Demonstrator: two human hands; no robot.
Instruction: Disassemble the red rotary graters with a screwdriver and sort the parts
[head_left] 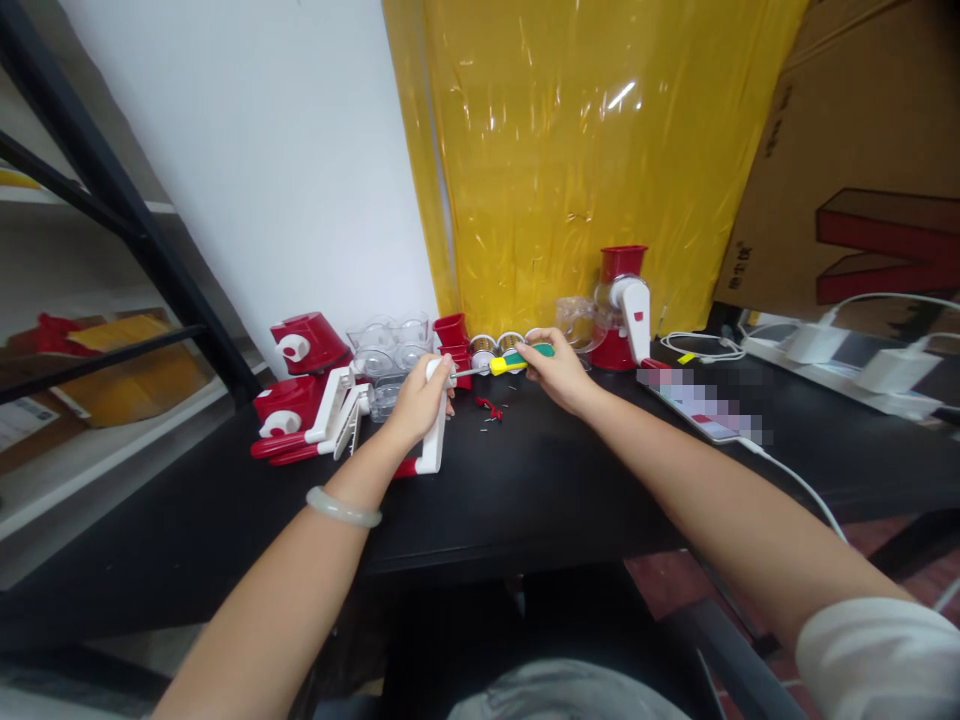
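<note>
My left hand [420, 400] is closed round a white crank handle [433, 445] with a red grip at its lower end. In my right hand [557, 370] is a screwdriver [517, 359] with a green and yellow handle. Its shaft points left and its tip meets the top end of the crank handle; the exact contact is too small to make out. Small red parts [490, 408] and a few tiny screws lie on the black table below the screwdriver. Left of my left hand, more white crank handles [335, 412] with red grips lie together.
Red bases [309, 340] and clear plastic parts [388, 345] stand at the back left. Behind my hands are round drum cutters [510, 342]. An assembled red rotary grater [621, 310] stands right, near a phone [697, 405] on a cable and a power strip [810, 365].
</note>
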